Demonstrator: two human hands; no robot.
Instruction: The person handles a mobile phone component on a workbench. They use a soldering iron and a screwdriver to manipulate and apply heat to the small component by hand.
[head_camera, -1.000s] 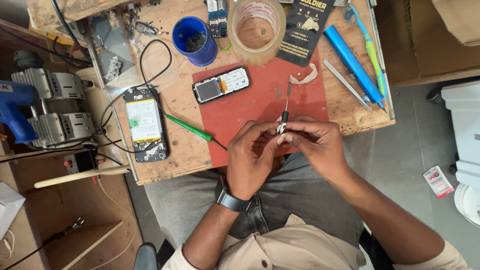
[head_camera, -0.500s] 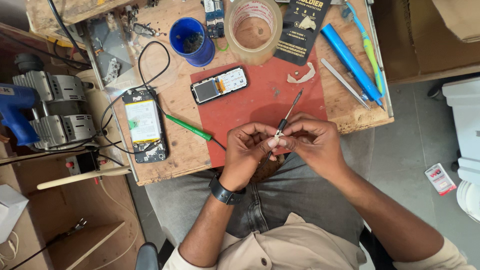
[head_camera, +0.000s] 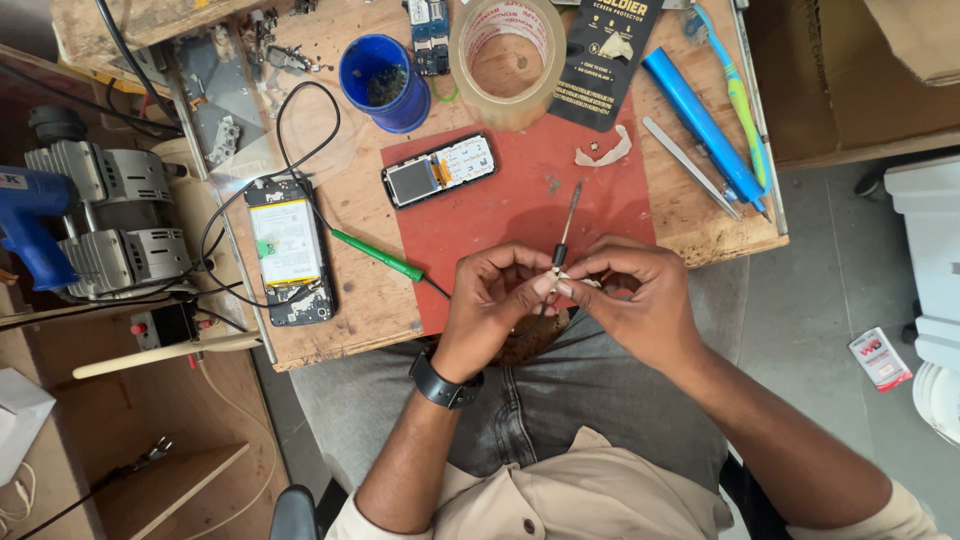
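Small screwdriver (head_camera: 567, 222): held over the near edge of the red mat (head_camera: 500, 215), tip pointing away. Left hand (head_camera: 492, 297) and right hand (head_camera: 632, 293) meet at its handle, fingertips pinched together on it. Beyond: opened keypad phone (head_camera: 438, 170), green-handled screwdriver (head_camera: 378, 255), tape roll (head_camera: 506, 60), blue cup (head_camera: 383, 82).

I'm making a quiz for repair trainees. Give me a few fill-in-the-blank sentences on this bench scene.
1. Both hands, left hand and right hand, pinch a small ____ with a dark shaft.
2. The opened keypad phone lies on a ____ mat.
3. The cup near the tape roll is ____.

Missing words: screwdriver; red; blue
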